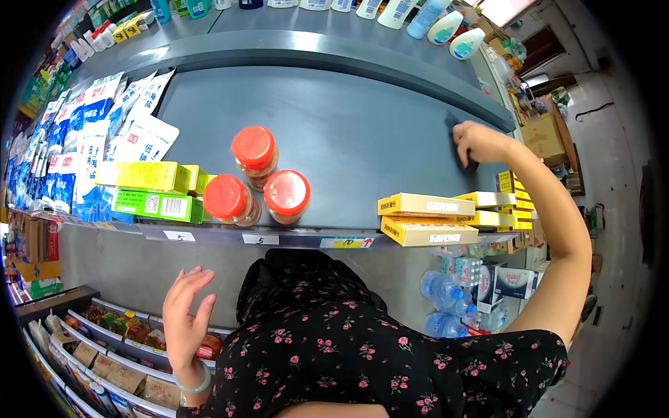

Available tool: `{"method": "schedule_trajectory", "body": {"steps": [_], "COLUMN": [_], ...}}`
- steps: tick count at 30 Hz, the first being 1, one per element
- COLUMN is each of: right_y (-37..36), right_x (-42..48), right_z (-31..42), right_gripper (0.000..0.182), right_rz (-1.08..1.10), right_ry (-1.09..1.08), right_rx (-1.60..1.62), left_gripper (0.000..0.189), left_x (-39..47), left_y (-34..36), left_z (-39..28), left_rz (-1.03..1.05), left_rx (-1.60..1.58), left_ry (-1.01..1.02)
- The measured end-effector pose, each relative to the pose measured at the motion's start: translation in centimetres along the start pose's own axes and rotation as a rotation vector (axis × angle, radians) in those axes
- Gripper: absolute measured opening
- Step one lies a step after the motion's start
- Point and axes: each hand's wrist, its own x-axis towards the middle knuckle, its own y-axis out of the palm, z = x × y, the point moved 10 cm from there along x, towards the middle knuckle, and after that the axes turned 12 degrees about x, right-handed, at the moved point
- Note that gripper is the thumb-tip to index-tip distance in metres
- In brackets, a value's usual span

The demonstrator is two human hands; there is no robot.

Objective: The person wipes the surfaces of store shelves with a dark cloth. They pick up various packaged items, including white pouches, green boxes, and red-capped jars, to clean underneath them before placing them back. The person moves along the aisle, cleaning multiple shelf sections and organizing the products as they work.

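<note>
My right hand (483, 141) grips a dark cloth (471, 166) and presses it on the grey metal shelf (345, 141) near its right end. Over the floor in front of the shelf, my left hand (185, 313) is raised with its fingers apart and nothing in it. Three clear jars with red lids stand together at the front left of the shelf; one jar (286, 196) is nearest the middle. Yellow-and-white boxes (428, 219) are stacked at the front right edge, just below my right forearm.
White-and-blue pouches (94, 136) crowd the shelf's left end, beside yellow and green boxes (157, 204). Bottles (392, 13) line the higher shelf behind. Price tags (345, 242) run along the front edge. Below stand large water bottles (444, 292) and, at lower left, a rack of packaged goods (115, 366).
</note>
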Motion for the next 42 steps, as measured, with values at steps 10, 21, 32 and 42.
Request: {"method": "schedule_trajectory", "body": {"steps": [10, 21, 32, 42], "right_y": [-5.3, -8.1, -2.9, -2.0], "right_x": [-6.6, -17.4, -9.4, -22.2], "right_z": [12.2, -2.1, -6.9, 9.6], "right_gripper": [0.049, 0.034, 0.054, 0.041], "right_rz": [-0.479, -1.046, -0.844, -1.734], "right_ry": [0.097, 0.326, 0.591, -0.120], "right_rx": [0.328, 0.206, 0.363, 1.257], "left_gripper": [0.037, 0.071, 0.107, 0.055], "left_x": [1.7, 5.5, 10.8, 12.3], "left_y": [0.8, 8.3, 12.9, 14.0], "left_z": [-4.1, -21.8, -23.0, -22.6], "left_rz": [0.186, 0.552, -0.093, -0.019], "left_rx": [-0.076, -0.418, -0.018, -0.043], "left_ry": [0.205, 0.868, 0.572, 0.520]}}
